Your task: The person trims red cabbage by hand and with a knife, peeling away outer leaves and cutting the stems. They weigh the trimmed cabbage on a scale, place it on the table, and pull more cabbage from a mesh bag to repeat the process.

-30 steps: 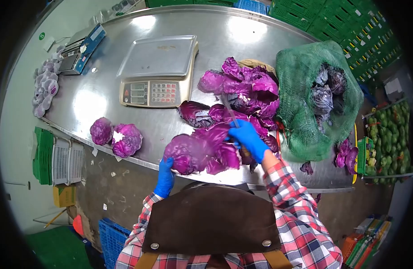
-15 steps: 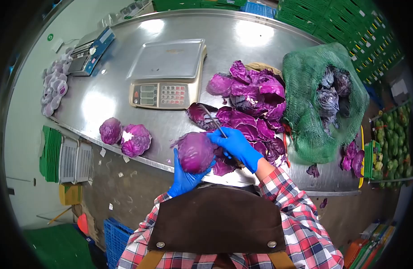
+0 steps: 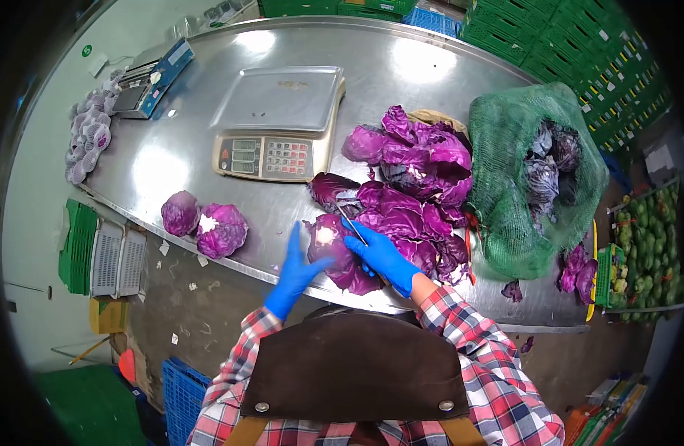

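Note:
A red cabbage lies at the front edge of the steel table, its pale stem end facing up. Beside it, my blue-gloved left hand has its fingers spread, with the thumb reaching over the cabbage's near side. My right hand, also gloved in blue, is closed around a knife; the blade points away from me, close to the cabbage's right side. Loose purple cabbage leaves are heaped just beyond and right of the hands.
Two more red cabbages sit at the table's left front edge. Behind them stands a weighing scale. A green mesh sack of cabbages occupies the right side. White netting and a blue box lie far left.
My left hand has let go of the cabbage and spread its fingers to the left. The cabbage has turned, showing its pale stem end. The knife stays in my right hand.

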A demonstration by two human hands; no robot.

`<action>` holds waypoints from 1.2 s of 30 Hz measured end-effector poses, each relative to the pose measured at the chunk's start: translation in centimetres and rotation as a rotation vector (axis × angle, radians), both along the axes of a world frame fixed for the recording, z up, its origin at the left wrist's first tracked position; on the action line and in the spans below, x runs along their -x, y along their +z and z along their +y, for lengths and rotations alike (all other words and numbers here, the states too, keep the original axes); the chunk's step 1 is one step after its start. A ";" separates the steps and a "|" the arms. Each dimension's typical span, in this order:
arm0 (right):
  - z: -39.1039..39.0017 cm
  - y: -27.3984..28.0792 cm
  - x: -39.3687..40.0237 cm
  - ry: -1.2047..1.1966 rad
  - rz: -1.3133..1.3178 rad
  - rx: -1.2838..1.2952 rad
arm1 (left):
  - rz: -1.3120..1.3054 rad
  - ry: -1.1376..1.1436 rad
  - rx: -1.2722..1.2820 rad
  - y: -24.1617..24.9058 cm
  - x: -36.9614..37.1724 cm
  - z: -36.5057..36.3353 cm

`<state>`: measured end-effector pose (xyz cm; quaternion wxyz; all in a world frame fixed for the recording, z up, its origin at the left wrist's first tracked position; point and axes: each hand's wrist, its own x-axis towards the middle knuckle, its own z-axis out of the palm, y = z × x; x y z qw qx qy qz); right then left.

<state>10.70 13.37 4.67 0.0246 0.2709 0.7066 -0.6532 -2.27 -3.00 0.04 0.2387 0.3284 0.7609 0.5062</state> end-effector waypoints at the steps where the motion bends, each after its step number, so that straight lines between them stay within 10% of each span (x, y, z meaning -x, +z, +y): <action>1: 0.1 -0.3 0.1 0.015 0.036 -0.078 | -0.073 -0.030 -0.038 -0.7 -0.4 1.4; 8: -0.2 0.4 -1.0 0.050 -0.036 -0.452 | 0.217 -0.085 0.139 -0.2 -2.7 3.0; 30: 3.8 -6.0 -0.1 -0.349 0.045 -0.477 | 0.593 -0.148 0.332 1.7 -4.9 3.8; 36: 3.8 -3.4 0.2 -0.504 -0.109 0.097 | 0.112 -0.233 -0.014 -0.3 -1.7 0.1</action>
